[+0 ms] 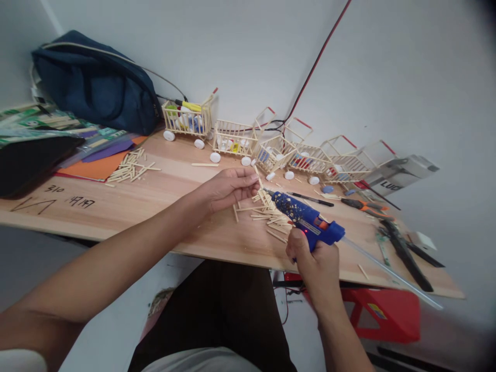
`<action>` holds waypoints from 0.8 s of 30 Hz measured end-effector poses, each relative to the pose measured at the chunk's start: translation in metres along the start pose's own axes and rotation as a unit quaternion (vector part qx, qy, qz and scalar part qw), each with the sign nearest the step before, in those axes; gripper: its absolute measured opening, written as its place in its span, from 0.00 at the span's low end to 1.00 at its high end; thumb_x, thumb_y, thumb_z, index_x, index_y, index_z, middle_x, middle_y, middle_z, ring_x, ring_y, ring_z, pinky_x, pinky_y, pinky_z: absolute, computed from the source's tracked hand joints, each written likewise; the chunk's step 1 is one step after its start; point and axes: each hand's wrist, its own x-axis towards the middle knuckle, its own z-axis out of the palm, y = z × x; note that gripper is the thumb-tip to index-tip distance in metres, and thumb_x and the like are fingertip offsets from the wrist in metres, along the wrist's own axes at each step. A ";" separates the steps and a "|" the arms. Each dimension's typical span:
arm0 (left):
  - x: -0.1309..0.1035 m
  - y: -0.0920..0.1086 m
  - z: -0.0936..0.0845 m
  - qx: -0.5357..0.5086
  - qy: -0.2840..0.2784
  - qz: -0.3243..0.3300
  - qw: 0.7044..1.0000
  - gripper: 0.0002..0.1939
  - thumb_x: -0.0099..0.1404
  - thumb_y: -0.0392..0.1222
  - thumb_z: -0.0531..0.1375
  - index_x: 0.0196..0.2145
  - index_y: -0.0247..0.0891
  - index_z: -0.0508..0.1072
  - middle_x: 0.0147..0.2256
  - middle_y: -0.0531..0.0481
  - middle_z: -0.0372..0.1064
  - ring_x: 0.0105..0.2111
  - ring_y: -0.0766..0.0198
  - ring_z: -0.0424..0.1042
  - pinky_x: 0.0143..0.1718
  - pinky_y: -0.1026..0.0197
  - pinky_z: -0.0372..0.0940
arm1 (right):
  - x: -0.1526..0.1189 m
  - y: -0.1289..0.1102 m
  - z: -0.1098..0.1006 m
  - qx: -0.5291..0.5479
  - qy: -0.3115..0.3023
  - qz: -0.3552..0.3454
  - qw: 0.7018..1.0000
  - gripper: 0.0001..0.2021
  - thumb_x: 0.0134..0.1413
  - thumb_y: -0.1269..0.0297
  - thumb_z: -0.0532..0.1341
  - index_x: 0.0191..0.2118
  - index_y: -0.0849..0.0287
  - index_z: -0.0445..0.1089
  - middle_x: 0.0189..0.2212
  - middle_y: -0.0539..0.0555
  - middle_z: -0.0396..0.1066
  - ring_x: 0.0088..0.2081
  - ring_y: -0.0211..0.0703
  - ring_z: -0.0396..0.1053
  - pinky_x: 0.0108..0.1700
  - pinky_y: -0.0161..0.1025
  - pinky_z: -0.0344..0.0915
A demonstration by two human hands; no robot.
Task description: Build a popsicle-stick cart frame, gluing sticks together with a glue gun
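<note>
Pinched between the thumb and fingers of my left hand [232,190] is a short wooden stick [258,177]. My right hand [315,261] grips a blue hot glue gun [300,213] by its handle, and a small red light glows on it. The gun's nozzle points left and is close to the stick; whether they touch I cannot tell. From the back of the gun a long clear glue stick [391,271] sticks out. Below the nozzle lies a pile of short wooden sticks [271,212] on the wooden table [186,206].
Several small stick-built carts [234,138] with white round wheels line the wall. At the left are a dark blue bag [96,82], coloured sheets [96,160] and another stick pile [129,165]. Pliers [364,205] and a black-handled tool [406,253] lie at the right. A red stool [383,310] stands below.
</note>
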 end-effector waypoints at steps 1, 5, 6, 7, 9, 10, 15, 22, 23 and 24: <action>0.000 0.000 0.000 0.005 0.001 0.003 1.000 0.07 0.59 0.33 0.66 0.28 0.30 0.71 0.26 0.51 0.70 0.28 0.73 0.69 0.35 0.70 0.65 | 0.000 0.000 0.000 -0.001 0.001 0.002 1.000 0.24 0.56 0.43 0.56 0.18 0.56 0.62 0.15 0.52 0.64 0.22 0.43 0.65 0.27 0.38 0.62; -0.001 -0.002 0.001 0.015 -0.006 0.009 1.000 0.08 0.56 0.34 0.68 0.29 0.30 0.72 0.27 0.51 0.70 0.29 0.72 0.69 0.37 0.68 0.65 | -0.001 0.004 -0.001 0.004 -0.005 0.003 1.000 0.23 0.57 0.44 0.57 0.21 0.57 0.66 0.16 0.52 0.65 0.23 0.43 0.66 0.27 0.38 0.62; -0.001 -0.002 0.001 0.016 -0.009 0.009 1.000 0.08 0.56 0.35 0.69 0.29 0.30 0.72 0.27 0.51 0.70 0.29 0.72 0.69 0.37 0.67 0.65 | -0.001 0.006 -0.002 0.004 -0.007 0.003 1.000 0.23 0.57 0.44 0.57 0.22 0.57 0.67 0.16 0.52 0.65 0.23 0.43 0.66 0.27 0.38 0.62; -0.001 -0.003 0.000 0.017 -0.012 0.009 1.000 0.09 0.56 0.35 0.69 0.29 0.30 0.72 0.27 0.51 0.70 0.29 0.72 0.69 0.37 0.67 0.65 | -0.001 0.007 -0.002 0.003 -0.008 0.003 1.000 0.23 0.57 0.44 0.57 0.22 0.57 0.68 0.16 0.52 0.66 0.23 0.44 0.67 0.28 0.38 0.63; -0.001 -0.003 0.000 0.017 -0.015 0.006 1.000 0.09 0.56 0.35 0.69 0.29 0.30 0.72 0.27 0.51 0.70 0.29 0.72 0.69 0.37 0.67 0.65 | -0.001 0.008 -0.004 -0.004 -0.006 0.003 1.000 0.22 0.58 0.45 0.57 0.23 0.58 0.69 0.16 0.52 0.66 0.23 0.44 0.67 0.28 0.38 0.63; -0.001 -0.002 -0.001 0.017 -0.014 0.006 1.000 0.09 0.57 0.35 0.68 0.29 0.30 0.72 0.27 0.51 0.70 0.29 0.72 0.69 0.36 0.68 0.65 | -0.001 0.009 -0.005 -0.008 -0.005 0.003 1.000 0.22 0.58 0.45 0.57 0.23 0.57 0.69 0.16 0.52 0.65 0.23 0.44 0.67 0.28 0.38 0.63; 0.000 -0.001 -0.002 0.015 -0.007 0.008 1.000 0.08 0.59 0.35 0.67 0.28 0.30 0.71 0.26 0.52 0.70 0.27 0.74 0.69 0.35 0.69 0.65 | -0.002 0.009 -0.008 -0.008 -0.006 0.002 1.000 0.21 0.57 0.45 0.59 0.22 0.57 0.67 0.16 0.51 0.64 0.23 0.43 0.66 0.27 0.38 0.62; 0.000 -0.005 0.000 0.052 0.007 0.034 0.998 0.13 0.53 0.37 0.71 0.30 0.31 0.71 0.27 0.52 0.71 0.29 0.72 0.71 0.38 0.66 0.67 | -0.002 -0.002 -0.005 0.189 -0.048 0.010 0.981 0.21 0.61 0.47 0.56 0.24 0.57 0.62 0.17 0.47 0.58 0.18 0.34 0.56 0.19 0.34 0.53; 0.000 -0.006 0.001 0.056 0.006 0.032 0.998 0.14 0.52 0.38 0.72 0.29 0.31 0.71 0.27 0.52 0.72 0.29 0.72 0.71 0.38 0.65 0.67 | -0.001 -0.003 -0.004 0.215 -0.040 0.011 0.976 0.21 0.60 0.46 0.56 0.25 0.58 0.62 0.17 0.47 0.58 0.18 0.34 0.55 0.19 0.34 0.52; 0.000 -0.007 0.001 0.060 0.005 0.030 0.998 0.15 0.51 0.38 0.72 0.29 0.31 0.71 0.26 0.52 0.72 0.28 0.72 0.72 0.38 0.65 0.67 | 0.000 -0.003 -0.003 0.234 -0.031 0.012 0.972 0.20 0.60 0.46 0.57 0.28 0.58 0.63 0.18 0.47 0.58 0.18 0.34 0.55 0.19 0.34 0.52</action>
